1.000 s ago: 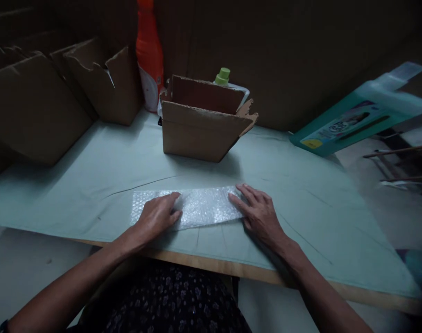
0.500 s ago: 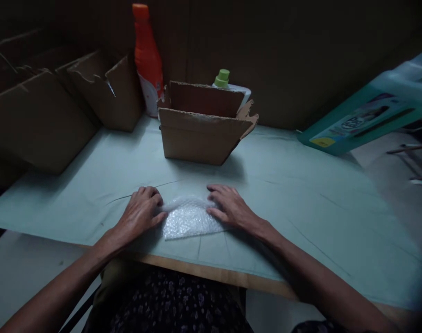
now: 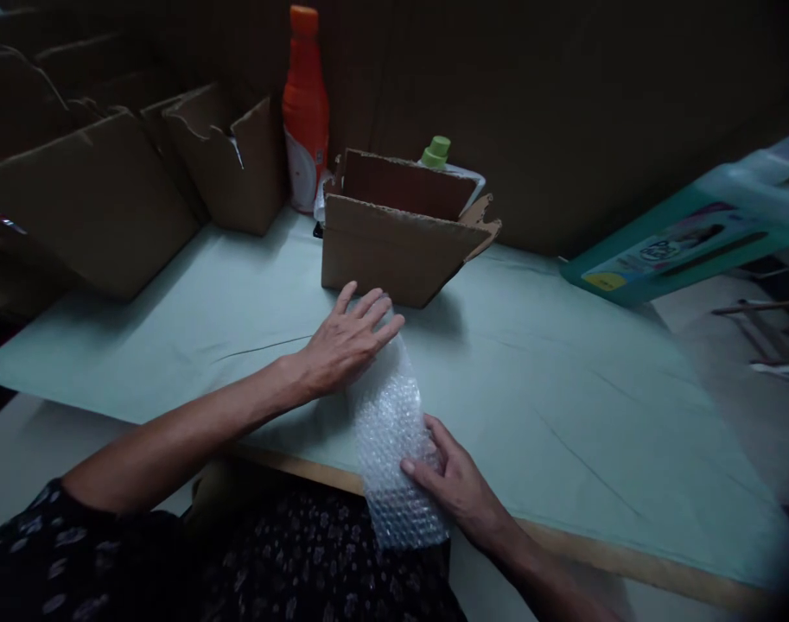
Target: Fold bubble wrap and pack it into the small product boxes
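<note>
A strip of clear bubble wrap [image 3: 394,415] runs from the tabletop over the near table edge, its lower end hanging above the lap. My left hand [image 3: 352,341] lies over the far end of the strip, palm down with fingers spread. Lower down, my right hand [image 3: 455,479] grips the right side of the strip, thumb on top and the other fingers partly hidden. Just beyond my left fingertips stands a small open cardboard box [image 3: 387,250].
Larger cardboard boxes [image 3: 96,207] stand at the left. Behind the small box are an orange bottle [image 3: 305,112] and a green-capped bottle [image 3: 436,153]. A green liquid jug [image 3: 679,233] stands at the right. A pale green cloth [image 3: 563,389] covers the table.
The bubble wrap has turned lengthwise and now reaches past the near edge. My left hand has moved forward and right to its far end; my right hand has come down towards me.
</note>
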Motion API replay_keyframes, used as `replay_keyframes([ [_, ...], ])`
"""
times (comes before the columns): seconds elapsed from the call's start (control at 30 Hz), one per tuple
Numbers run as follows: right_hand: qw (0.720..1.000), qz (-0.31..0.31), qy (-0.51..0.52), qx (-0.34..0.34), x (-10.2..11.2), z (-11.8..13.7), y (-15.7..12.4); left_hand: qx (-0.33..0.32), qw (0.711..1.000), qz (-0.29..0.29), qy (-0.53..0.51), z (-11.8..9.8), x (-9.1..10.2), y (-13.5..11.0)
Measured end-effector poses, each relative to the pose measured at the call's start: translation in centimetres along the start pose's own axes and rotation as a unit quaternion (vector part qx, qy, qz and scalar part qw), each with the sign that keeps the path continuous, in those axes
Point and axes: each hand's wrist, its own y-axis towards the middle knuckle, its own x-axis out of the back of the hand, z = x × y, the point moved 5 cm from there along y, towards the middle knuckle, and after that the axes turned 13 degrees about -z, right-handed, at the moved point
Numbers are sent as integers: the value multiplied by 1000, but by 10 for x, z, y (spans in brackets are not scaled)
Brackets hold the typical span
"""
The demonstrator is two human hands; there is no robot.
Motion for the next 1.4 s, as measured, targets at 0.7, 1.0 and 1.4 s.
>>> replay_keyframes([
  [0.7,996,-64,42,-45,26,-2,-17,215,872,-86,-432,-72,-13,-99],
  [1.0,940,-110,-233,223,26,24,23,448,781,0,-434,-46,-30,-88],
  [1.4,714,-142,-456,512,6,35,0,309,918,-59,-242,-38,-50,-87],
])
